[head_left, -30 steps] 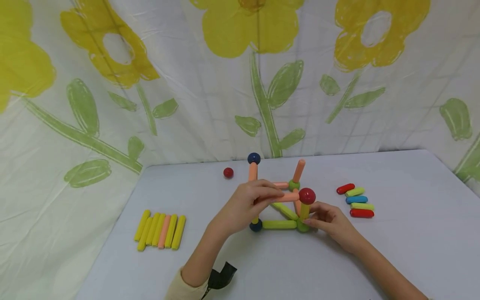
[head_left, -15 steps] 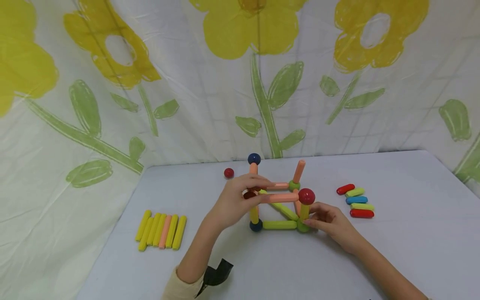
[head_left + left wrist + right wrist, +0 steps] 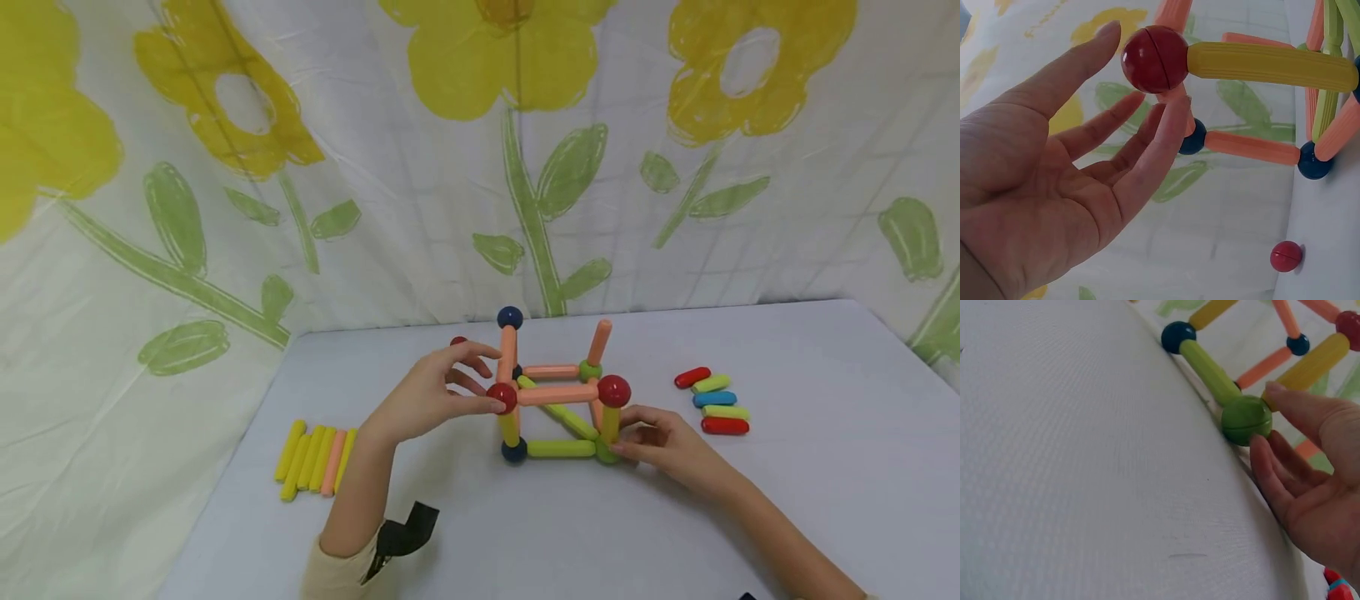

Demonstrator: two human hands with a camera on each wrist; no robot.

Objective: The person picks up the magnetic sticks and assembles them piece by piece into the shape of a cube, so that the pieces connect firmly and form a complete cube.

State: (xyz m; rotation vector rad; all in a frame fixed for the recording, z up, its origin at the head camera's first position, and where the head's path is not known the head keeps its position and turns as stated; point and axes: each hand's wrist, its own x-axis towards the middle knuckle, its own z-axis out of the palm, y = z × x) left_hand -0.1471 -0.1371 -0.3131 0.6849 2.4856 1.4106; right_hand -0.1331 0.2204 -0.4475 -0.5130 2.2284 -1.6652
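Note:
A frame of coloured magnetic rods and balls stands on the table. My left hand [image 3: 431, 393] is beside the red ball [image 3: 502, 397] at its near-left top corner, fingers spread and loosely bent; in the left wrist view the thumb and fingertips stand around that red ball [image 3: 1155, 59] without closing on it. An orange rod [image 3: 557, 394] joins it to another red ball [image 3: 615, 391]. With my right hand [image 3: 667, 450] I hold the near-right bottom corner: fingertips on the green ball [image 3: 1246, 420], thumb against the foot of the yellow rod [image 3: 1313, 362].
Yellow rods and one orange rod [image 3: 330, 463] lie in a row at left, partly behind my left forearm. Several short red, green and blue rods [image 3: 715, 400] lie at right. A loose red ball [image 3: 1286, 256] rests behind the frame. A flowered cloth [image 3: 420, 217] hangs behind the table.
My left hand has slid left along the orange top rod and let go of it; the rod now spans the two red balls. The right hand has stayed at the green ball.

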